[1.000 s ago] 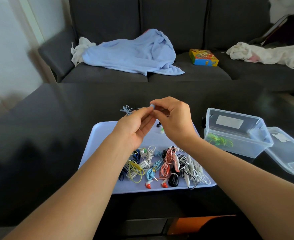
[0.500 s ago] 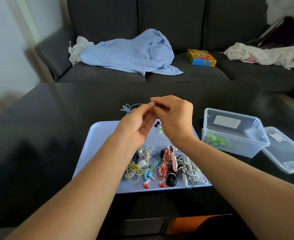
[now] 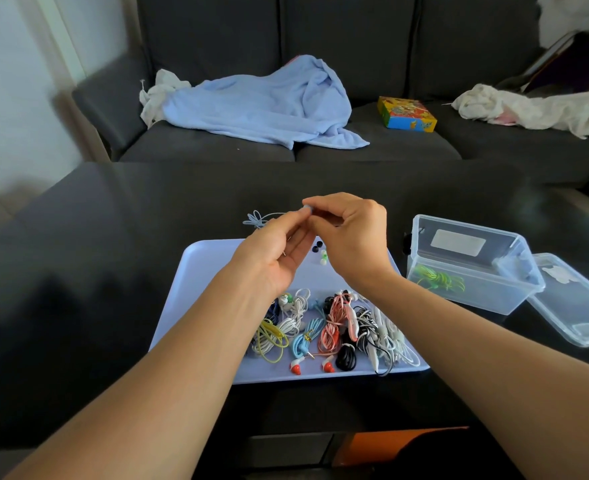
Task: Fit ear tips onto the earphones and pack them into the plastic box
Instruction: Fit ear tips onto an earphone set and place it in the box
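Observation:
My left hand (image 3: 279, 251) and my right hand (image 3: 352, 237) meet fingertip to fingertip above the far end of a pale blue tray (image 3: 203, 289). Between the fingertips is a small light blue ear tip (image 3: 307, 210) on a pale blue earphone, whose coiled cable (image 3: 256, 219) trails left onto the table. Both hands pinch this earphone. Several bundled earphones (image 3: 331, 327) in yellow, white, blue, pink and black lie on the tray's near half. Loose ear tips (image 3: 321, 254) lie under my hands. The clear plastic box (image 3: 466, 268) to the right holds a green earphone bundle (image 3: 438, 280).
The box's clear lid (image 3: 577, 303) lies on the dark table (image 3: 95, 271) right of the box. Beyond the table is a grey sofa (image 3: 355, 64) with a blue towel (image 3: 265, 105), a colourful box (image 3: 407, 114) and white cloth (image 3: 535, 109).
My hands stay pinched together on the pale blue earphone, with only small shifts of the fingers. The head camera has drifted slightly.

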Demonstrator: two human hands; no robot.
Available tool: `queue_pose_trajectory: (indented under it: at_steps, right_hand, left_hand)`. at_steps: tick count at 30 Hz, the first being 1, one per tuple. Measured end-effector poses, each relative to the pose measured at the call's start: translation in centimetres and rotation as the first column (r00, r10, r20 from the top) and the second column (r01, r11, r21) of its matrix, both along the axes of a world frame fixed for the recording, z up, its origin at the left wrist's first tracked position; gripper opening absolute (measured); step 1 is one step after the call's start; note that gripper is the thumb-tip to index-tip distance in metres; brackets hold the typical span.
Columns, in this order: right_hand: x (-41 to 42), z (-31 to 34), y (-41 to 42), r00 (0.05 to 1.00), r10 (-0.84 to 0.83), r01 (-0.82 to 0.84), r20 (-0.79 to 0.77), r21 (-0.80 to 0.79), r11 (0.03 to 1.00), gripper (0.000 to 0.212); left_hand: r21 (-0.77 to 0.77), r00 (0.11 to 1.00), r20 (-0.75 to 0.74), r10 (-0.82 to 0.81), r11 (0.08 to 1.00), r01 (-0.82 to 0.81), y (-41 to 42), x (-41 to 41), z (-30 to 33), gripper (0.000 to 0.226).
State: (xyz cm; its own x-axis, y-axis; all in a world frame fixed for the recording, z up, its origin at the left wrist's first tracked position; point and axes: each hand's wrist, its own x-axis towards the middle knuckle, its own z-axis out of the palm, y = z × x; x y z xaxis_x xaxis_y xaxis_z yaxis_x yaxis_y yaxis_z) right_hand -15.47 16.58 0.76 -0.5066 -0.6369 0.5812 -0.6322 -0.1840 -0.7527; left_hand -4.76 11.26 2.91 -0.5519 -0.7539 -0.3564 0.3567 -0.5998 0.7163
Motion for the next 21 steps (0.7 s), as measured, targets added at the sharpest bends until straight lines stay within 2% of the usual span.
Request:
queue_pose_trajectory:
  at_steps: [6,13,15,19,21]
  right_hand:
    - [-0.3,-0.1,0.1,0.997,0.051,-0.051,0.064,0.007,0.999,0.024]
    - [0.0,-0.1,-0.3,0.999,-0.001,0.000,-0.055,-0.023,1.000,0.021]
    - [-0.1,0.0,-0.2,0.999,0.011,-0.011,-0.045,-0.005,1.000,0.020]
    - [-0.8,0.1,0.4,0.996,0.092,-0.093,0.017,0.042,0.995,0.018]
    - [-1.2,0.2,0.9,0.993,0.114,-0.113,-0.020,0.059,0.992,0.022]
  left_hand:
    - [-0.003,1.000,0.002,-0.017,1.000,0.017,0.0,0.2,-0.1,0.008]
    - [0.007,1.000,-0.017,-0.001,1.000,0.001,0.0,0.2,0.2,0.003]
    - [-0.044,1.000,0.011,-0.013,0.999,0.014,-0.1,0.3,0.2,0.004]
    - [-0.211,0.993,0.112,0.041,0.977,-0.016,-0.5,0.4,0.6,0.033]
    - [-0.251,0.990,0.144,0.010,0.968,0.026,-0.7,0.7,0.7,0.037]
